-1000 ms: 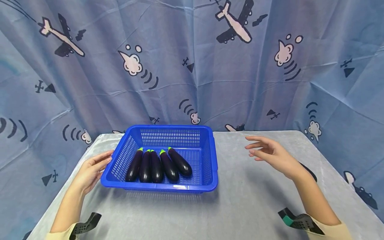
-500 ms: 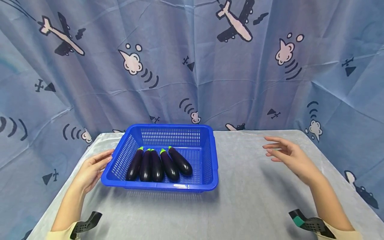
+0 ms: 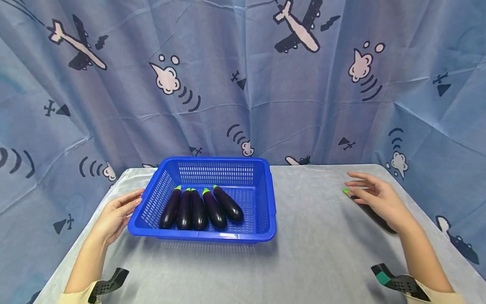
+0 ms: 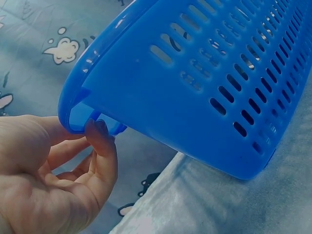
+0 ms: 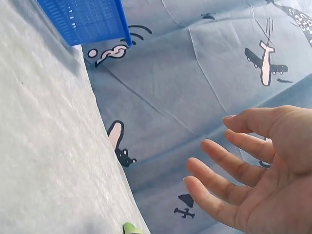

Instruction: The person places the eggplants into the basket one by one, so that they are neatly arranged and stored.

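Observation:
A blue plastic basket (image 3: 205, 235) with slotted walls sits left of centre. Inside lie several dark purple eggplants (image 3: 198, 213), side by side, green stem ends toward the back. At the basket's left end, my left hand (image 3: 113, 217) pinches the rim (image 4: 78, 92) between thumb and fingers, as the left wrist view shows. On the right, my right hand (image 3: 381, 202) hovers with loosely spread fingers and holds nothing. Below it another eggplant (image 3: 373, 216) lies on the table, partly hidden by the hand; only its green stem end (image 5: 131, 228) shows in the right wrist view.
A pale cloth covers the table (image 3: 303, 253). Behind and at both sides hangs a blue curtain (image 3: 212, 84) printed with airplanes and clouds. Black straps (image 3: 108, 287) with small devices circle both wrists.
My right hand has moved to the right, over the lone eggplant, whose stem end now shows by the fingertips. The left hand and the basket have stayed in place.

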{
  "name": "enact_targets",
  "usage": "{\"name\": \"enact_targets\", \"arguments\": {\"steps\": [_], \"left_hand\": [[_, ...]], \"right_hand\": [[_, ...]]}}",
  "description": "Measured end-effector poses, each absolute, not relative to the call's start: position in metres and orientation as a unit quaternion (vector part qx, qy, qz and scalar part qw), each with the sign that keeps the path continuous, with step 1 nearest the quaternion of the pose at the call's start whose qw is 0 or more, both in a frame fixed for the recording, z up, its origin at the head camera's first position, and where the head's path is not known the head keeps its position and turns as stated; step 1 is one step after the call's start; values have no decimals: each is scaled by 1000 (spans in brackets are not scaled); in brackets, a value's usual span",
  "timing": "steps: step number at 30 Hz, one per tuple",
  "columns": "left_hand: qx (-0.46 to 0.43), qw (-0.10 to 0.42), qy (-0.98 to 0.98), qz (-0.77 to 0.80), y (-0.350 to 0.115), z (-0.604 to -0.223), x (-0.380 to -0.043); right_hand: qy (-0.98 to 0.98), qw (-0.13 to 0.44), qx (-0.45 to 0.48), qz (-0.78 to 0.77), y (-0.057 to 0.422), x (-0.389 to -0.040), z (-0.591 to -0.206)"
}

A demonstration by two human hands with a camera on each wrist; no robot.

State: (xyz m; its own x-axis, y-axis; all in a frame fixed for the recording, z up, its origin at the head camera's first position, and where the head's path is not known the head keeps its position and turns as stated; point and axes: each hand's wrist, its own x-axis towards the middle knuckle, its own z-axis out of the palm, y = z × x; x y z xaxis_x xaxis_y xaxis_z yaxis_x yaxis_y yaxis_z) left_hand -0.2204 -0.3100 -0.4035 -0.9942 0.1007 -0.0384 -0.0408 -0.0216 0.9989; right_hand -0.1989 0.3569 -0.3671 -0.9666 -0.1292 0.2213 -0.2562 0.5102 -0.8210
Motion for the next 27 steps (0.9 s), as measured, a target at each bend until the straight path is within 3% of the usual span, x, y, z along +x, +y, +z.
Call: {"name": "enact_targets", "arguments": {"steps": [12,27], "left_hand": [[25,51,700,712,-311,-404,-221],[33,44,695,717,-310,-404,-220]], "right_hand": [[-887,110,66,444,380,-202,-377],[-921,69,-21,382,413,-202,-390]]}}
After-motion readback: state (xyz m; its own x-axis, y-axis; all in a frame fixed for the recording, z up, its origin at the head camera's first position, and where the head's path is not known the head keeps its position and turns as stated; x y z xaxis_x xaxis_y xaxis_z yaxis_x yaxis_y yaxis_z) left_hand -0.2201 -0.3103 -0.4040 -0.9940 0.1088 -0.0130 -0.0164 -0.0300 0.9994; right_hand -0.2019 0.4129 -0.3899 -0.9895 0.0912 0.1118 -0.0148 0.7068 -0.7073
